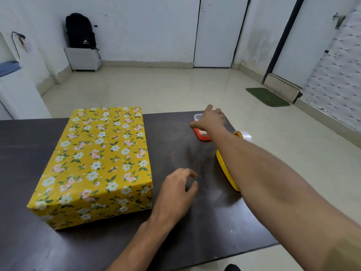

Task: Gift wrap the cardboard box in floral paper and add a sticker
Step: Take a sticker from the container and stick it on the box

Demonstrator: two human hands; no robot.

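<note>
Across the lower frame, a dark table (23, 145). On its left half, lying flat, the box (97, 157), fully covered in yellow floral paper, near-end flaps folded in; no sticker visible on the faces shown. Stretched from lower right toward the upper middle of the table, the right hand (210, 119), laid over a small clear tub (197, 116) beside a red lid (201, 133); fingertips hidden behind the knuckles, so impossible to tell whether clamped on anything or merely touching. Just right of the box's near corner, the left hand (175, 190), fingers loosely curled and apart, holding nothing, low over the tabletop. Under the right forearm, a yellow dish (226, 171) near the table's right edge; beyond it, a roll of clear tape (244, 135) at the far right corner. Likely step: fetching the sticker from the tub. Risks from here: forearm sweeping the dish or tape off the nearby edge on withdrawal; tub tipping or sliding if tugged with nothing steadying it; sticker curling onto itself once peeled; crooked placement or a crease in the thin paper if pressed with the box unsteadied
</note>
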